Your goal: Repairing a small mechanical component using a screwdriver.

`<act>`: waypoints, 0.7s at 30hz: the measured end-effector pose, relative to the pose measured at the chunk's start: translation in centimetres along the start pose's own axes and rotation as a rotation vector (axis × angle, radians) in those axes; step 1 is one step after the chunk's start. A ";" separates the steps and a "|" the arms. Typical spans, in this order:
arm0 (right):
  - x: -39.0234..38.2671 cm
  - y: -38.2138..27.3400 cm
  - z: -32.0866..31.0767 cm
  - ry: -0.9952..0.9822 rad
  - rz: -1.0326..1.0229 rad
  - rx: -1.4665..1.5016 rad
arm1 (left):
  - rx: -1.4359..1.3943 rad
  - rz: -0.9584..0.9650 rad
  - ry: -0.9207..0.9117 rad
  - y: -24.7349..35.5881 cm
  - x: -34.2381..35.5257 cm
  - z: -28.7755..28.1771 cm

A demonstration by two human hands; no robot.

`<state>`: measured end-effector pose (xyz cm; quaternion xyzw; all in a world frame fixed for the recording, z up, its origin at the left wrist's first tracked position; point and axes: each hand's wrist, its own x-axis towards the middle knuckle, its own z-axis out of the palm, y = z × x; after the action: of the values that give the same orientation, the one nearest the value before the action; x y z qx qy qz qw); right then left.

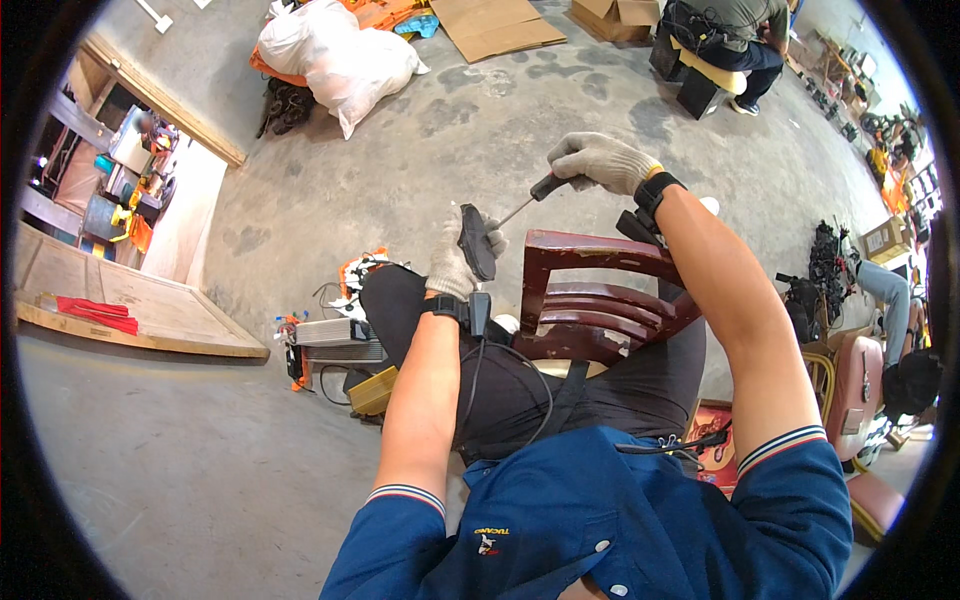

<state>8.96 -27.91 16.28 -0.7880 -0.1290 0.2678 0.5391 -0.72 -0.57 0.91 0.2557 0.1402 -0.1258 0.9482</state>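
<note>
My left hand (455, 255), in a pale knit glove, grips a dark oblong piece (476, 243) held upright, a little left of a worn wooden chair back (550, 240). My right hand (600, 165), gloved too, holds a screwdriver (547, 187) by its dark handle; its thin shaft slants down-left to the piece in my left hand. Whether the tip touches it is too small to tell. Both wrists carry black devices, with cables hanging from the left one.
White sacks (350, 70), flattened cardboard (495, 25) and an open box (615, 17) lie ahead. A seated person (750, 55) is at upper right. A wooden-framed doorway (175, 125) is left; metal parts (330, 340) lie beside my left leg; cluttered gear (825, 275) and a cushioned chair (855, 400) stand right.
</note>
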 end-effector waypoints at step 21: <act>0.4 0.3 0.0 0.042 -0.018 -0.064 | 0.071 0.002 0.086 -0.2 1.1 -1.8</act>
<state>9.26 -27.85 15.88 -0.8090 -0.1332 0.2420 0.5188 -0.08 0.06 -1.06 0.2943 0.1758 -0.1185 0.9319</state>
